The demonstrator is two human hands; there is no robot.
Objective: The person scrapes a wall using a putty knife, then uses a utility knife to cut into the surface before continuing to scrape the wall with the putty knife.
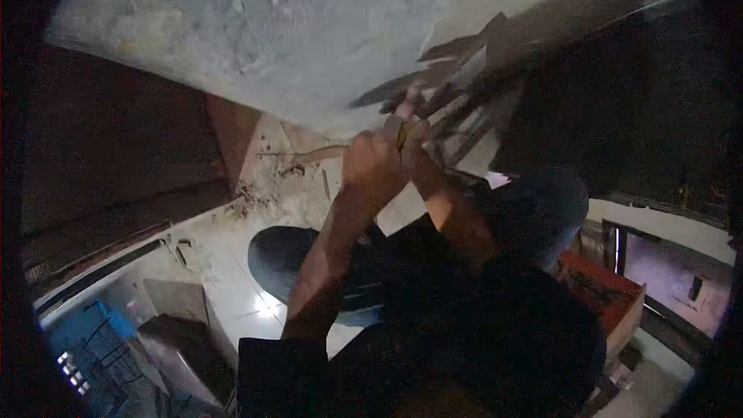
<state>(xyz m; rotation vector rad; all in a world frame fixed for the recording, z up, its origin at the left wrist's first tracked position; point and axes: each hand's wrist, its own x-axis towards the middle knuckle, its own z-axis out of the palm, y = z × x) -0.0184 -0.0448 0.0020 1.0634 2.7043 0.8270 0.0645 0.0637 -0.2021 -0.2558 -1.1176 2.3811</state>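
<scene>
My left hand (371, 161) is closed, its fingers curled, at the middle of the view, just below the lower edge of a large pale board or wall with a smeared surface (255, 23). Right beside it is my right hand (414, 135), fingers bent and one fingertip raised toward the pale surface. A small yellowish thing (402, 138) shows between the two hands; its kind is unclear. A thin stick-like thing (321, 154) points left from my left hand. Dark shadows of fingers fall on the surface to the upper right.
My bent knees flank my forearms over a pale tiled floor (232, 271) with scattered debris (251, 193). A reddish box (604, 294) stands at the lower right. Dark panels rise at left and right. A dark boxy object (182, 340) lies at the lower left.
</scene>
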